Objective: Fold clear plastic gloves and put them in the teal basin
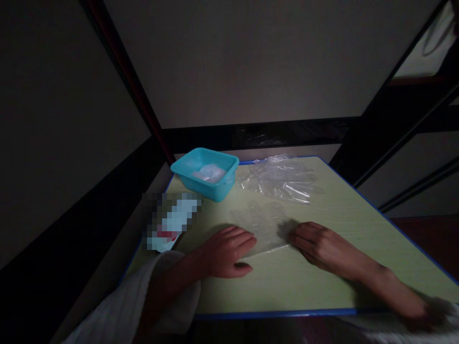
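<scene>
A clear plastic glove (263,229) lies flat on the table between my hands, its fingers toward the far side. My left hand (229,251) rests palm down at the glove's lower left edge, fingers together and thumb apart. At the glove's lower right side is my right hand (317,246), its fingers bent and pressed together; whether they pinch the plastic is hidden. Beyond this glove lies a loose pile of clear plastic gloves (283,177). A turquoise basket (218,191) at the back left holds white, filmy plastic (211,173).
The pale table (272,296) has a blue edge. A pixelated, light blue, flat item (175,220) lies at its left side, before the basket. Wall panels stand close behind and to the left.
</scene>
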`<state>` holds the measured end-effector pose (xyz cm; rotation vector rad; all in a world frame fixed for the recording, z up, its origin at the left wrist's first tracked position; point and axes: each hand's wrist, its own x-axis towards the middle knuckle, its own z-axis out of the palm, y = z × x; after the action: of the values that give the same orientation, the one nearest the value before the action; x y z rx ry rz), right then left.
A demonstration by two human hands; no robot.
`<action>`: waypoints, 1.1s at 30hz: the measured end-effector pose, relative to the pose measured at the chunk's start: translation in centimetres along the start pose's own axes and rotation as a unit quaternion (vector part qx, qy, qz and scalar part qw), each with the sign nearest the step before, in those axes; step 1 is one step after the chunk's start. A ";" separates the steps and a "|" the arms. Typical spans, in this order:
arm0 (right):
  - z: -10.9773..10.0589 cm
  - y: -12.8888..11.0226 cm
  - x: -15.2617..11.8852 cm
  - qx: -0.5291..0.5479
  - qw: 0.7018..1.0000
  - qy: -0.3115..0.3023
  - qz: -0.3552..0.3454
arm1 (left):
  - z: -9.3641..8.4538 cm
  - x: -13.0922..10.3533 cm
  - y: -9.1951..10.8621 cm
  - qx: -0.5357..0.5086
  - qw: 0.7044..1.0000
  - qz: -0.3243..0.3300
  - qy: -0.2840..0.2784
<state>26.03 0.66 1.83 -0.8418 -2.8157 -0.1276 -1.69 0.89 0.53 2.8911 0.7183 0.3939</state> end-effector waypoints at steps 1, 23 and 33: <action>0.1 0.0 0.0 -0.001 1.000 0.004 0.003 | 0.2 0.0 0.1 0.004 1.000 -0.005 0.004; -4.0 -0.6 0.4 0.318 0.922 0.110 0.194 | -3.7 0.2 1.2 -0.249 0.961 -0.065 0.098; -4.0 0.7 3.5 0.588 0.767 0.011 0.258 | -3.7 0.6 -0.9 -0.614 0.716 -0.332 0.018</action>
<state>24.24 2.54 6.55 -1.0936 -1.8389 1.4837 -2.62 2.17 4.04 1.2680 0.9217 0.5275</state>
